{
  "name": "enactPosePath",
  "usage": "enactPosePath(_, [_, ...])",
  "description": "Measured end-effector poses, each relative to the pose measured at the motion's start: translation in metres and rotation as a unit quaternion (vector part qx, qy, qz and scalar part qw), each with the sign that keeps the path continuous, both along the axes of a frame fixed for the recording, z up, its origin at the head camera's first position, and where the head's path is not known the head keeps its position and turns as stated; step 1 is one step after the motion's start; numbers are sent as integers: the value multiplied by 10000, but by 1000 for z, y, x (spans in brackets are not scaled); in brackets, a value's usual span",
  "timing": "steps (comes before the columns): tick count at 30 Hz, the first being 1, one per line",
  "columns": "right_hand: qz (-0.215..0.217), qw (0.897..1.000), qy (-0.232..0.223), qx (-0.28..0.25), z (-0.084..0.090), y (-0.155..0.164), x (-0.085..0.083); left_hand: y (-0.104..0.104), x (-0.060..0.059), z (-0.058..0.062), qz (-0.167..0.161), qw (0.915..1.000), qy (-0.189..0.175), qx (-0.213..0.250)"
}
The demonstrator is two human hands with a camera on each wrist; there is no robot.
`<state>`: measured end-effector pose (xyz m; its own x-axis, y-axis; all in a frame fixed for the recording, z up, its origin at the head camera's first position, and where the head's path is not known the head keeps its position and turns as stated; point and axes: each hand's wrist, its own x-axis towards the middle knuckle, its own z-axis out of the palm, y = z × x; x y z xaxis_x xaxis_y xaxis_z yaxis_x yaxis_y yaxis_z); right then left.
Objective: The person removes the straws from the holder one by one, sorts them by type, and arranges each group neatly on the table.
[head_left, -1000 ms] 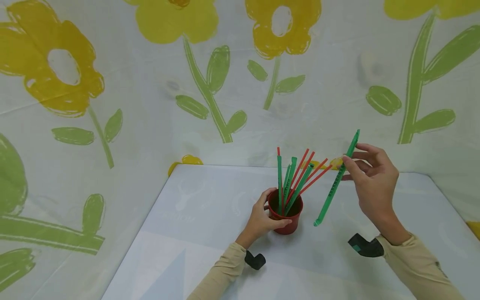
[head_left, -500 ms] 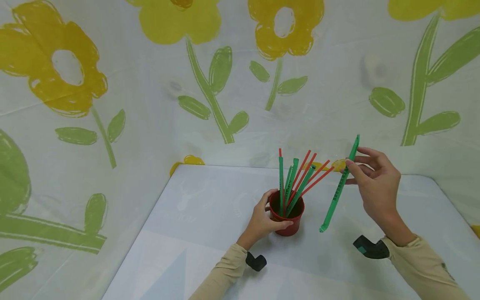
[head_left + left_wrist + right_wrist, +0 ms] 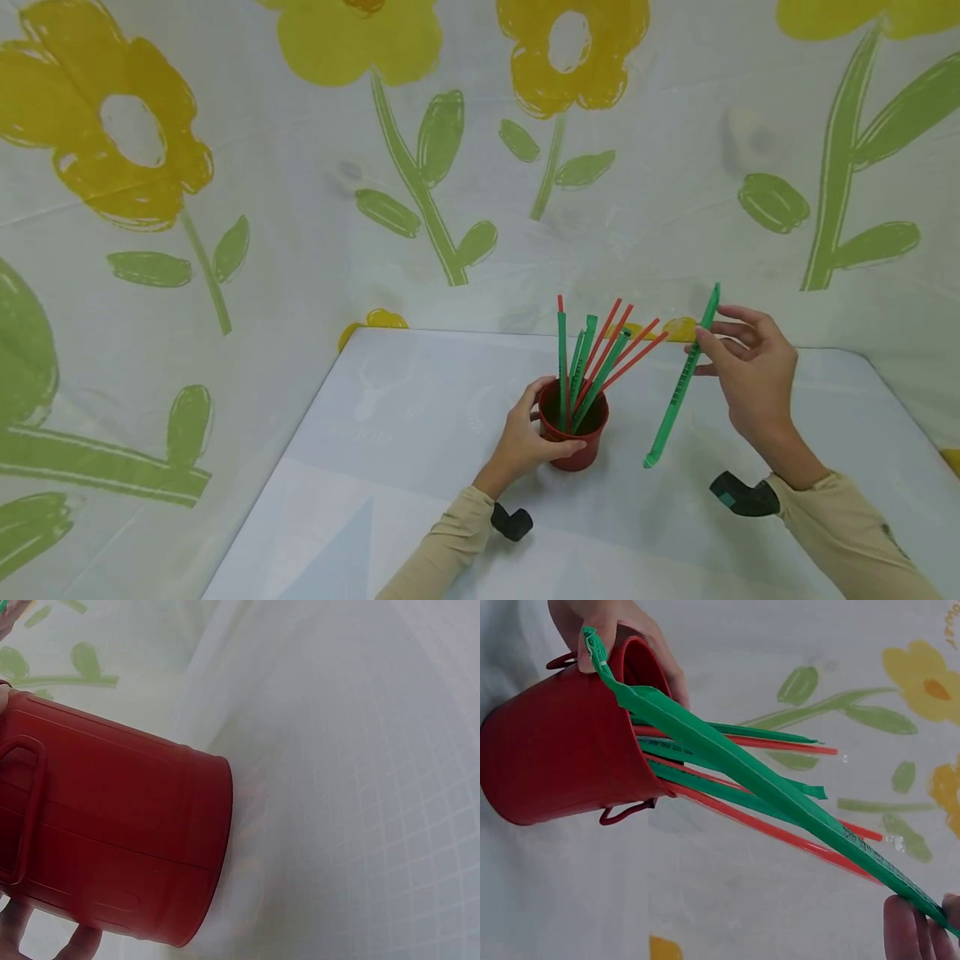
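Observation:
A small red bucket [image 3: 573, 435] stands on the white table [image 3: 390, 467], holding several green and red straws [image 3: 592, 358]. My left hand [image 3: 525, 437] grips the bucket's side; the left wrist view shows the bucket [image 3: 112, 840] close up with fingertips at its bottom edge. My right hand [image 3: 742, 375] pinches a long green wrapped straw [image 3: 678, 387] near its upper end, to the right of the bucket, its lower tip close above the table. In the right wrist view this green straw [image 3: 742, 765] runs across the bucket [image 3: 562, 742] from my fingers [image 3: 911, 930].
A cloth printed with yellow flowers and green stems [image 3: 420, 183] hangs behind and to both sides of the table. Black wrist camera mounts [image 3: 738, 496] show at my sleeves. The table's left edge [image 3: 292, 442] runs diagonally.
My right hand has lowered the green straw slightly and shifted it a little to the right. The left hand and bucket have stayed put.

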<state>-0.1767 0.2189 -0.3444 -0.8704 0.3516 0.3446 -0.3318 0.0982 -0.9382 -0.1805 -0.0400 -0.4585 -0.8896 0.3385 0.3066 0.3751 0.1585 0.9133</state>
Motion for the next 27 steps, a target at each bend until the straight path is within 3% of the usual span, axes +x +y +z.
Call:
enactPosePath(10, [-11,9958,-711,581,-29,3,-8,2,0,-1,1,10000,-47,23])
enactPosePath(15, [112,9948,-894,471,-42,0,-12,1,0,-1,23,10000,-88,26])
enactPosePath(23, [242,9884,-1233,852,-54,-4,-15,1,0,1,2,10000,-15,-19])
enactPosePath(27, [408,9888,-1292,627,-72,-1,-19,0,2,0,13,10000,33,-62])
